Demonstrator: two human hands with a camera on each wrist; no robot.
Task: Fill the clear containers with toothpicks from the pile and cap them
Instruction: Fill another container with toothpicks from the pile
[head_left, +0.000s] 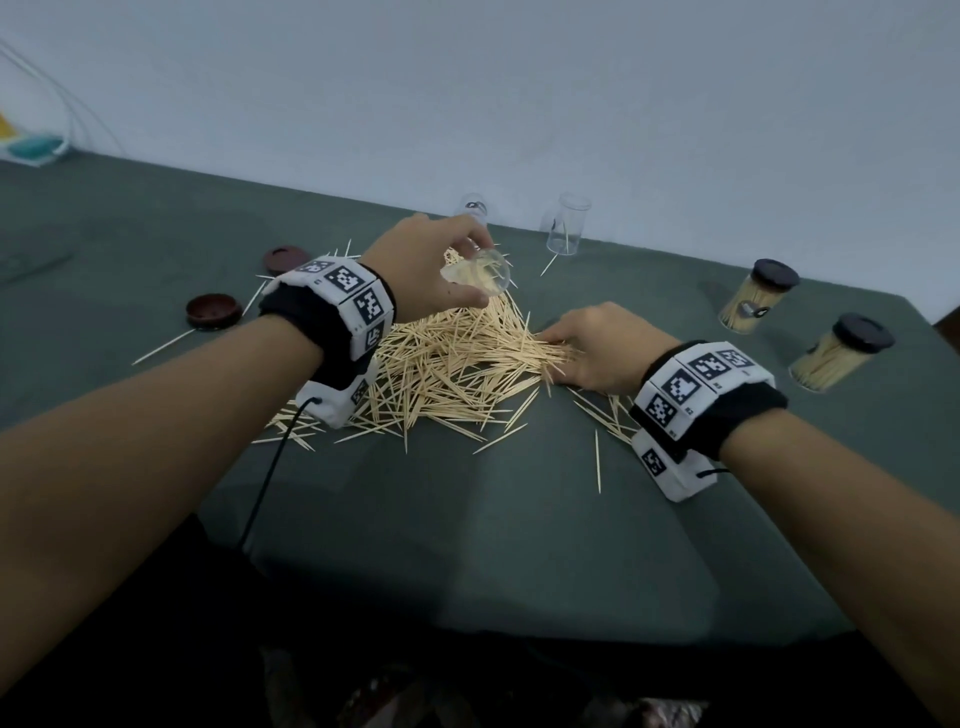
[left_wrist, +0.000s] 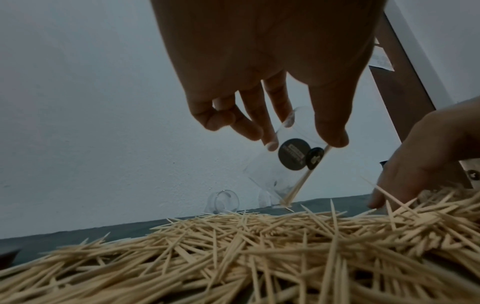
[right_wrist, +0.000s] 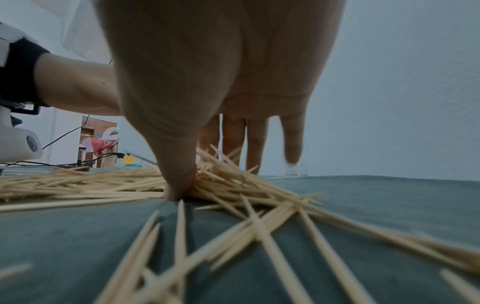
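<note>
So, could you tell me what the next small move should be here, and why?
Probably the right hand should close on a bunch from the toothpick pile and lift it. Its thumb and fingers already press into the pile's edge, and the left hand holds the clear container tilted, nearly empty.

left hand (head_left: 436, 270) raised above table level, palm down, thumb and fingertips (left_wrist: 271, 144) pinching, little finger curled apart. right hand (head_left: 597, 345) low, palm down, thumb (right_wrist: 176, 185) pressed downward, fingers extended. both forearms reach forward, wrist units strapped on.
</note>
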